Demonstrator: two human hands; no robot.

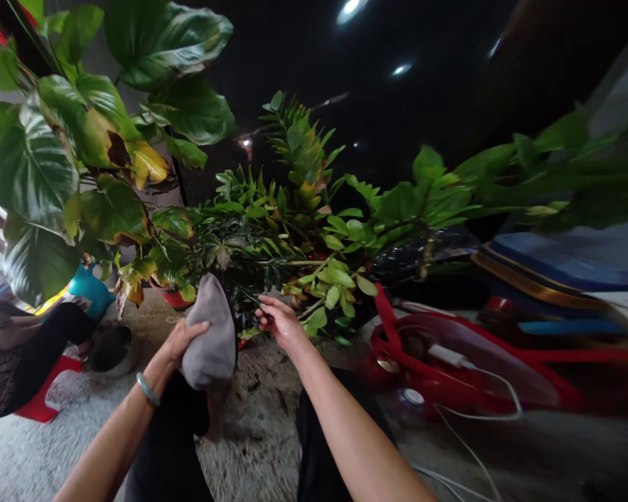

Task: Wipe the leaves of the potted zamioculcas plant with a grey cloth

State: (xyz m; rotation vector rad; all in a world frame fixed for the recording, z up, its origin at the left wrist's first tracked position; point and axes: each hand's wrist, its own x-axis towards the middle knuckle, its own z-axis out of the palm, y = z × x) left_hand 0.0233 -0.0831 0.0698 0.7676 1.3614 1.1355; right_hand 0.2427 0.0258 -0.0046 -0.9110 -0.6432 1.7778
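My left hand [181, 340] grips a grey, soft-looking fabric piece [208, 341], pointed at the top and rounded below like a shoe or a cap; its exact kind does not show. The thumb lies across its face, and a dark edge runs down its right side. Just to the right, my right hand [277, 319] is closed in a pinch, with a thin dark thing [253, 300] at the fingertips, too small to name. A small gap separates this hand from the grey piece. A bracelet [147, 390] circles my left wrist.
Leafy plants [287, 209] spread close ahead. At left, a seated person [10, 355] is beside a dark bowl [114, 348] and a red stool [52, 387]. At right lies a red basket [481, 348] with a white device [447, 355] and its cable.
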